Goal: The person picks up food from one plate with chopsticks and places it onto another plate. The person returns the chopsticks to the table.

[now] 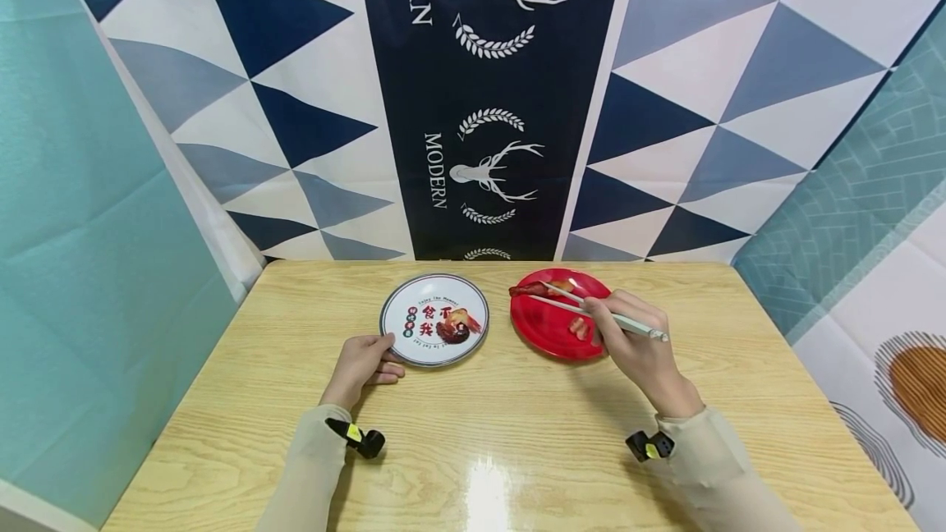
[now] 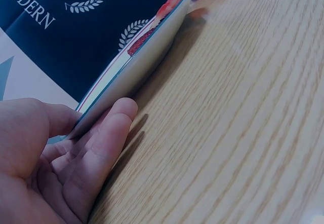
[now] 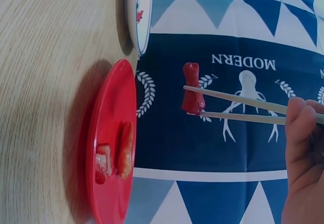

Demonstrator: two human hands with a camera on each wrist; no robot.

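My left hand [image 1: 362, 368] pinches the near-left rim of a white plate [image 1: 399, 345], thumb on top and fingers underneath. Printed lettering, a blue edge and some dark and orange-red food [image 1: 456, 325] show on this plate. In my right hand [image 1: 637, 345] is a pair of pale chopsticks [image 1: 634, 325]. Their tips grip a dark red, glossy piece of food [image 3: 192, 95], raised above the red plate [image 1: 535, 328]. An orange-brown piece [image 3: 125, 150] and a small pale, reddish piece [image 3: 103, 162] lie on that red plate.
Both plates stand side by side near the back of the wooden table [image 1: 480, 425]. Behind it hangs a patterned cloth [image 1: 488, 105] with triangles and deer heads. Pale teal cloth [image 1: 96, 228] hangs on the left, and another patterned cloth [image 1: 872, 335] on the right.
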